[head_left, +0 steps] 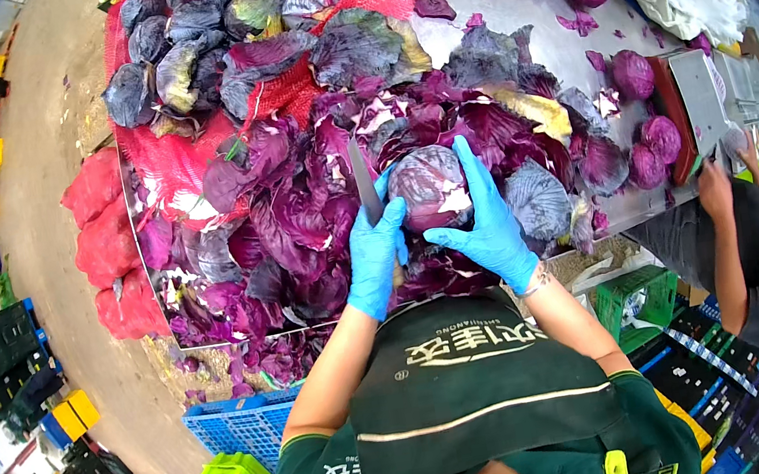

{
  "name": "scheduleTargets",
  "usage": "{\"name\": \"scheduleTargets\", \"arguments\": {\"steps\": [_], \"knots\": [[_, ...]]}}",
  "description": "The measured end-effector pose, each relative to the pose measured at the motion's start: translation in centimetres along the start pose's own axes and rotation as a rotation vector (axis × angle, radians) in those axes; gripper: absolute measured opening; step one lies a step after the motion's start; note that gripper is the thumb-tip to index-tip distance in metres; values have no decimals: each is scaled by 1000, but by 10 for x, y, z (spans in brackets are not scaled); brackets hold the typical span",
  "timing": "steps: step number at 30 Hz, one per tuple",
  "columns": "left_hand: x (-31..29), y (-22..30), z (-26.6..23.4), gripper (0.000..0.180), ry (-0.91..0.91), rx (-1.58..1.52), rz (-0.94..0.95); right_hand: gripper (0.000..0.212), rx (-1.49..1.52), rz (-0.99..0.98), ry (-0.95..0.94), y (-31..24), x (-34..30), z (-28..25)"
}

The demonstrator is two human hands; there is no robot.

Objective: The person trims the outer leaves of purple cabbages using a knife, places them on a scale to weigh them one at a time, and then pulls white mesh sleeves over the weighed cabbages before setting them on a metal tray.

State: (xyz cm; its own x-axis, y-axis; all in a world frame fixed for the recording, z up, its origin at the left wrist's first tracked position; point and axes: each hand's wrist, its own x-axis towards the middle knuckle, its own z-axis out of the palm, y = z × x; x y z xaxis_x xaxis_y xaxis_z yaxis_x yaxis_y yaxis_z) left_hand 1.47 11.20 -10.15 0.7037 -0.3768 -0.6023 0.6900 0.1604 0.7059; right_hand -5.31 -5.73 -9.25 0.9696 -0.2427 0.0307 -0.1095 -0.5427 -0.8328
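A red cabbage (pixel 429 189) sits between my two blue-gloved hands, over a heap of loose purple leaves (pixel 297 200). My left hand (pixel 371 259) is closed around a knife (pixel 364 179), its blade pointing away from me, and its fingers rest against the cabbage's left side. Cupped along the right side of the same cabbage is my right hand (pixel 487 227), thumb at the near edge and fingers up the far side. The cabbage's near right part shows pale patches. Most of the knife's handle is hidden by my left hand.
Whole cabbages (pixel 198 15) lie on red mesh at the far left. Trimmed purple cabbages (pixel 633 73) sit at the right of the metal table (pixel 527 8). Red mesh sacks (pixel 106 241) stand left of it. A co-worker (pixel 741 254) works at the right, beside a green crate (pixel 636 298).
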Motion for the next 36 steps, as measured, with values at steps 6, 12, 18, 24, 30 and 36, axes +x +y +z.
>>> {"name": "scheduleTargets", "arguments": {"steps": [6,12,18,24,30,36], "knots": [[-27,69,18,72,-19,1378,462,125,-114,19,90,-8,6,19],[15,63,22,66,-99,1723,618,116,-115,13,161,-15,5,29],[31,61,14,36,-12,1749,763,115,-70,38,163,-15,4,35],[101,72,-17,23,91,1693,635,113,-82,36,204,-10,-1,33],[108,67,-25,33,295,1451,549,109,12,-32,157,9,-6,2],[19,59,-2,31,198,586,451,106,-553,-193,-225,-45,27,-6]]}}
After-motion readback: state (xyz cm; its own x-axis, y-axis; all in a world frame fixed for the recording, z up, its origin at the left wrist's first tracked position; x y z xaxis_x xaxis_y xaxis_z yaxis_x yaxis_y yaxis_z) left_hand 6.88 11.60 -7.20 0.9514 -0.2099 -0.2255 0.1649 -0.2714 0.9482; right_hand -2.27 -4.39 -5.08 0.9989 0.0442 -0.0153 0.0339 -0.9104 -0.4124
